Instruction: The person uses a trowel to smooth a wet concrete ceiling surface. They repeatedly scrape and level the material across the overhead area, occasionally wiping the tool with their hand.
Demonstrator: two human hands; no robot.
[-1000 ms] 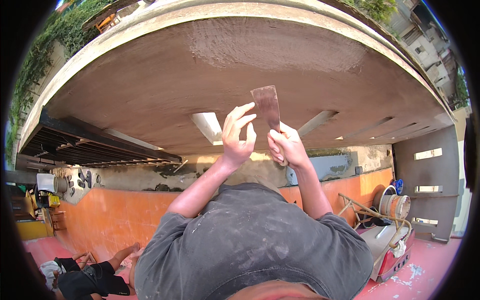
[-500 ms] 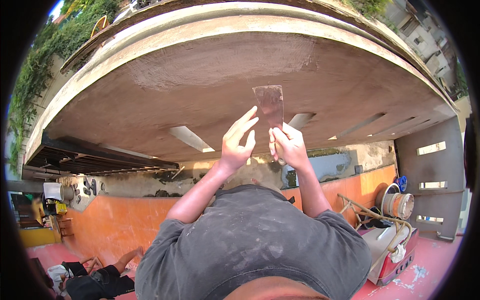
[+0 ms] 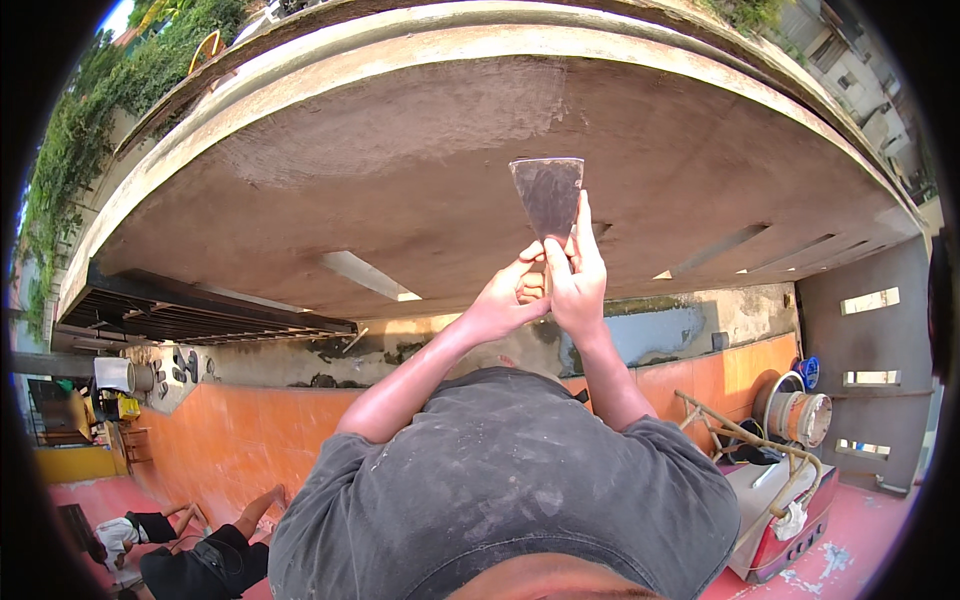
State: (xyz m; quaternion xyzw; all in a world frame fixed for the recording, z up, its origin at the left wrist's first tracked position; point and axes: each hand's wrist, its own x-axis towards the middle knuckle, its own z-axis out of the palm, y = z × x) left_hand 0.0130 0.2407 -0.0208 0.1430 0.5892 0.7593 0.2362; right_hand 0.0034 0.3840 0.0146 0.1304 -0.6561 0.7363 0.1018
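A wide metal putty knife (image 3: 548,195) points up and away from me, its flat blade stained brown and dark. My left hand (image 3: 508,298) has its fingers curled round the handle. At the base of the blade, my right hand (image 3: 578,285) presses its thumb on the tool and stretches a finger along the blade's right edge. The handle is mostly hidden between both hands. Beyond the blade spreads a brown plastered wall (image 3: 400,220), with a paler, rough patch (image 3: 380,135) at its upper left. The blade looks apart from the wall.
Slanted openings (image 3: 370,275) pierce the wall, below its pale top ledge (image 3: 500,42). An orange tiled low wall (image 3: 240,430) crosses below. At right stand a bucket (image 3: 803,420) and a wooden frame (image 3: 745,435) over a red-and-grey box (image 3: 790,520). Other people (image 3: 205,560) are at lower left.
My left hand has moved right and closed on the handle. My right hand has shifted its grip, with a finger now along the blade, which has turned its flat face more toward me.
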